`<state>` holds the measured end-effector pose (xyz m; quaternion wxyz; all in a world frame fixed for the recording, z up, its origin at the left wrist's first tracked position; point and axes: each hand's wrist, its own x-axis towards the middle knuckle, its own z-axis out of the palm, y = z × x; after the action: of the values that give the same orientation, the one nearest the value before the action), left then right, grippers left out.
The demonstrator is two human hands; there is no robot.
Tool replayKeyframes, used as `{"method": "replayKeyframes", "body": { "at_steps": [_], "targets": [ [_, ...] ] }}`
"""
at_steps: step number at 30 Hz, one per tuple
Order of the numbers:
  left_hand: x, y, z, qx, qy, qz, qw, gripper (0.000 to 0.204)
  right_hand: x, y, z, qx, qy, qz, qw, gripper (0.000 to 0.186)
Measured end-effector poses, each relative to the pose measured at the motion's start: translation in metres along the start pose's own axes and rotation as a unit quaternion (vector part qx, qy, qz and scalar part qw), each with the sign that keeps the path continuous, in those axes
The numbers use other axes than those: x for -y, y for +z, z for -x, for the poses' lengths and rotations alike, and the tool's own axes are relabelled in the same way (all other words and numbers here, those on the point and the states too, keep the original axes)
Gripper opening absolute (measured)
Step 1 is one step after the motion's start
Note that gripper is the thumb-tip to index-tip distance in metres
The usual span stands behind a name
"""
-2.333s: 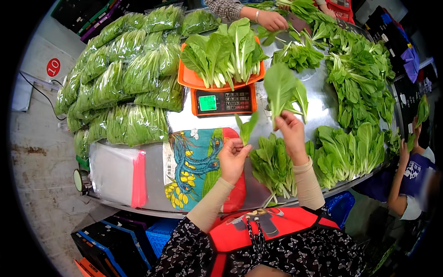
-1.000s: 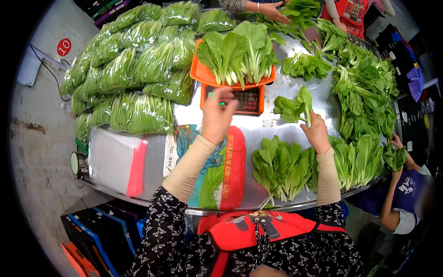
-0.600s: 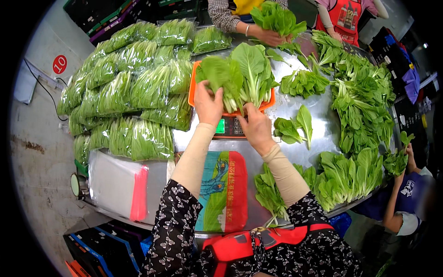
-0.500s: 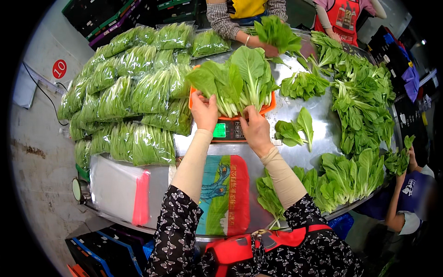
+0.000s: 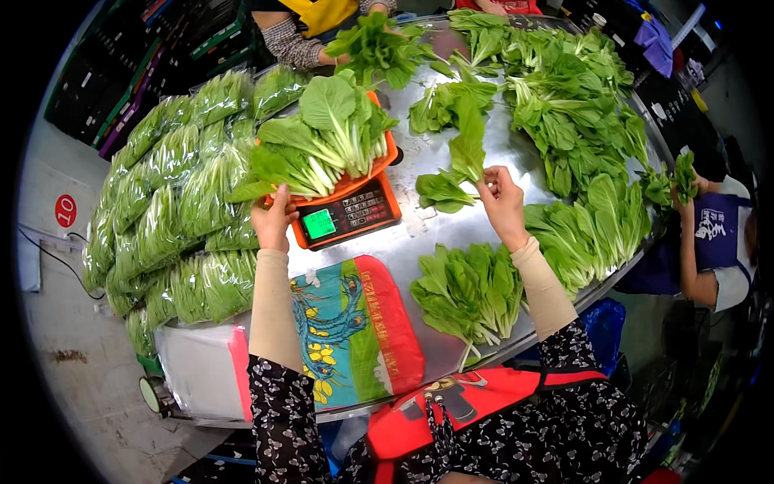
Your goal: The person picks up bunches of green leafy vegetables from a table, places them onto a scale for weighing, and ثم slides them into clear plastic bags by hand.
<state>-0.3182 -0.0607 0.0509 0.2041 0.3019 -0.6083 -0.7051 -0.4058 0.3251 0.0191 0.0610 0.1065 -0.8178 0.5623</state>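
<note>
Leafy greens (image 5: pixel 322 141) are heaped in an orange tray (image 5: pixel 343 187) on a digital scale (image 5: pixel 347 216) with a green-lit display. My left hand (image 5: pixel 274 216) is closed at the tray's near left corner, against the leaves. Whether its fingers grip a leaf or the rim is hidden. To the right of the scale, my right hand (image 5: pixel 501 202) pinches the stem end of a leafy green (image 5: pixel 468 141), its leaf pointing away from me. A small loose leafy green (image 5: pixel 443 191) lies on the metal table beside it.
Bagged greens (image 5: pixel 177 185) are piled on the left. Loose greens (image 5: pixel 564 105) cover the far right, with a bunch (image 5: pixel 472 290) near me. A colourful printed bag (image 5: pixel 347 331) and clear bags (image 5: pixel 197 363) lie in front. Co-workers' hands work at the far side and right.
My right hand has left the tray and moved right, picking up a leafy green from the table. My left hand has shifted to the tray's corner. The view has turned.
</note>
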Motion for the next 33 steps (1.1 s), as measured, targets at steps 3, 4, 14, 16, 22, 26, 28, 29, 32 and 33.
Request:
{"method": "replayKeyframes", "body": {
  "at_steps": [3,4,14,16,22,26,28,29,32,33],
  "targets": [
    [0.008,-0.005,-0.005,0.002,-0.028,0.03,0.999,0.028,-0.038,-0.021,0.014,0.018,-0.07,0.154,0.985,0.03],
    [0.007,-0.007,-0.004,-0.001,-0.031,0.035,0.999,0.028,-0.036,-0.019,0.02,0.01,-0.154,0.215,0.964,0.033],
    [0.007,-0.001,-0.015,-0.032,0.051,-0.033,0.998,0.034,0.027,-0.001,-0.025,0.198,0.038,0.025,0.979,0.027],
    [-0.001,0.01,-0.014,-0.019,0.066,-0.078,0.995,0.035,0.049,0.016,-0.044,0.219,0.011,-0.071,0.973,0.03],
    [-0.023,0.016,-0.006,0.066,-0.077,0.12,0.988,0.037,0.077,0.089,-0.1,0.265,0.071,-0.11,0.955,0.052],
    [-0.025,0.009,-0.01,0.074,-0.134,0.216,0.964,0.029,0.092,0.12,-0.112,0.243,0.049,0.009,0.969,0.07],
    [-0.014,-0.002,-0.017,0.091,-0.16,0.243,0.952,0.031,0.107,0.132,-0.107,0.263,0.05,-0.025,0.963,0.074],
    [-0.012,-0.002,-0.021,0.116,-0.168,0.265,0.942,0.035,0.109,0.138,-0.107,0.256,0.036,-0.017,0.966,0.076],
    [-0.011,0.013,-0.031,0.163,-0.174,0.279,0.93,0.042,0.111,0.148,-0.109,0.271,0.005,-0.046,0.961,0.082],
    [-0.016,0.019,-0.031,0.189,-0.149,0.271,0.932,0.042,0.112,0.155,-0.11,0.299,0.022,-0.092,0.949,0.082]
  ]
}}
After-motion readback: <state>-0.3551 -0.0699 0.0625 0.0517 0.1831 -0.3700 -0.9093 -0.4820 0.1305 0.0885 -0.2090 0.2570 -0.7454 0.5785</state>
